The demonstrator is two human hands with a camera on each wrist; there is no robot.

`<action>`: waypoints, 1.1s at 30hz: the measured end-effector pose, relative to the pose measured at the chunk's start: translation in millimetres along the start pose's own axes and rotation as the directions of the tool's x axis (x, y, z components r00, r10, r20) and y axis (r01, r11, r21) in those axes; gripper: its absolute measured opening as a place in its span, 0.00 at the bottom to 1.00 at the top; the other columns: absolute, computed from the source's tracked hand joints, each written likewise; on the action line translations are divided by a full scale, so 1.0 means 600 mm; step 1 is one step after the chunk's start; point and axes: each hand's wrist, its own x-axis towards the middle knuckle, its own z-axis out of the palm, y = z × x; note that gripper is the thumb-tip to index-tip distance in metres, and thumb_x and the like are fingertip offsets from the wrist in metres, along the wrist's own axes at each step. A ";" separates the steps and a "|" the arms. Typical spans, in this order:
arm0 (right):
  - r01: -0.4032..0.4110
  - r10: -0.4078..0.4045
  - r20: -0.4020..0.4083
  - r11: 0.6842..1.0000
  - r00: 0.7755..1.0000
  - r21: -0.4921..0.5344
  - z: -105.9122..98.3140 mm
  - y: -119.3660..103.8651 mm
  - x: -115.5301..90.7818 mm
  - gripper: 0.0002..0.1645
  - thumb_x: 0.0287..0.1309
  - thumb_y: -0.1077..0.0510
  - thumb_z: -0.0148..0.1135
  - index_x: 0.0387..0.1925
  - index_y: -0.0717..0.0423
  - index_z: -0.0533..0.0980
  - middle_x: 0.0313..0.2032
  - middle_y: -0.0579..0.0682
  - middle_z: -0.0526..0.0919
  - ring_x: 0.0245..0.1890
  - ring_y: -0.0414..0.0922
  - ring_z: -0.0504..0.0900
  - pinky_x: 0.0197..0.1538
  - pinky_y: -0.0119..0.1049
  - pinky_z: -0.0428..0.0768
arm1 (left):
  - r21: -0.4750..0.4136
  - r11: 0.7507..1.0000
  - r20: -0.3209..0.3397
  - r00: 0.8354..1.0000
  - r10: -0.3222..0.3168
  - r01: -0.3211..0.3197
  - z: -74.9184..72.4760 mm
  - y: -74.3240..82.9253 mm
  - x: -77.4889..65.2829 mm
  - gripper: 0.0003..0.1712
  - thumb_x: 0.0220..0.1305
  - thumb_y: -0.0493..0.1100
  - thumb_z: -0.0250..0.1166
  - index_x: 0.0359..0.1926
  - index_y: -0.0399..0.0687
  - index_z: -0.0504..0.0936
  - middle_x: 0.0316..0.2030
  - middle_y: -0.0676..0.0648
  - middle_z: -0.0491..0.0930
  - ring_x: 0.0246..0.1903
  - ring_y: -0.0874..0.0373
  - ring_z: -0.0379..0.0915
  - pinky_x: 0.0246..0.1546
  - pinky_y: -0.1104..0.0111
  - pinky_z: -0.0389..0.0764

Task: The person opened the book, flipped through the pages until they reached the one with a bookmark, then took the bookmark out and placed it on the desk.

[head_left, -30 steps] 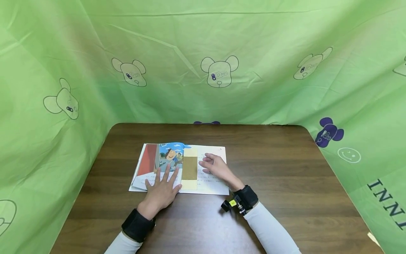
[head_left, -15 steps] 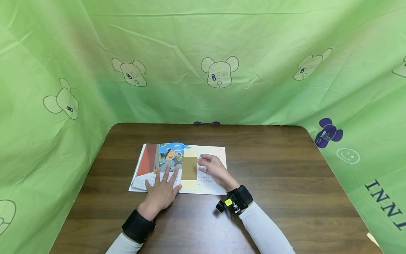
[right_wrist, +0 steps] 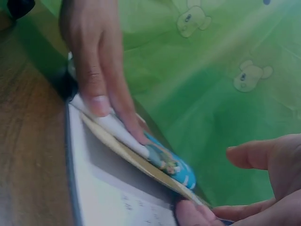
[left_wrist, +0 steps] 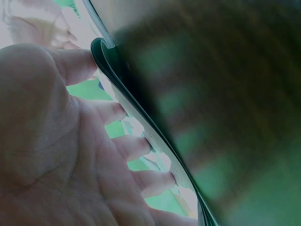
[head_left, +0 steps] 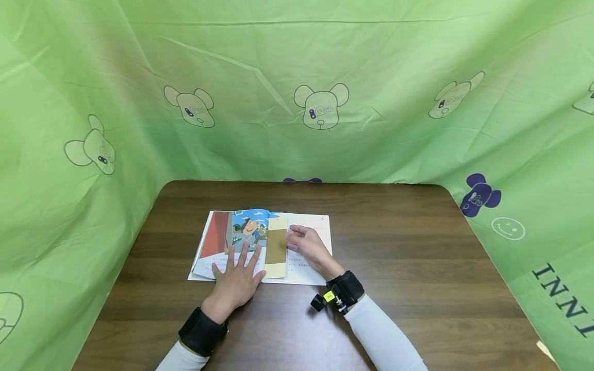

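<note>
An open picture book (head_left: 308,273) lies on the table, with a coloured drawing on its left page and printed text on its right. My left hand (head_left: 235,283) rests spread and flat on the left page. Along the middle fold runs a cream-and-tan paper strip (head_left: 277,247). My right hand (head_left: 312,250) is at the strip's right edge. In the right wrist view the strip (right_wrist: 136,157) stands lifted off the page, its edge between the right hand's fingertips (right_wrist: 190,214). Part of that grip is hidden in the head view.
The brown wooden table (head_left: 408,247) extends around the book. A green cloth (head_left: 250,62) printed with bear heads hangs behind it and at both sides. Black bands circle both wrists, and a small camera (head_left: 318,303) sticks out from the right one.
My right hand has moved a little left, from over the right page to the strip's edge. The strip's right edge has shifted slightly left and lifted. My left hand has stayed in place.
</note>
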 end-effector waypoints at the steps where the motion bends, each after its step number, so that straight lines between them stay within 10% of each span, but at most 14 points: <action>1: -0.002 0.002 -0.001 1.000 1.000 -0.010 0.003 0.002 0.002 0.38 0.61 0.62 0.60 0.70 0.71 0.59 0.57 0.65 0.73 0.56 0.54 0.78 0.56 0.39 0.78 | -0.001 1.000 -0.001 1.000 0.001 -0.001 0.000 0.000 0.000 0.42 0.69 0.64 0.48 0.79 0.59 0.51 0.78 0.40 0.42 0.73 0.31 0.35 0.54 0.22 0.48; 33: 0.013 -0.030 -0.073 0.975 0.997 -0.224 0.039 0.016 0.022 0.17 0.57 0.65 0.63 0.49 0.68 0.79 0.35 0.58 0.86 0.33 0.48 0.88 0.34 0.38 0.85 | -0.012 1.000 0.008 1.000 -0.001 0.001 0.004 -0.002 0.004 0.41 0.71 0.64 0.45 0.79 0.59 0.49 0.78 0.40 0.41 0.74 0.31 0.34 0.54 0.21 0.47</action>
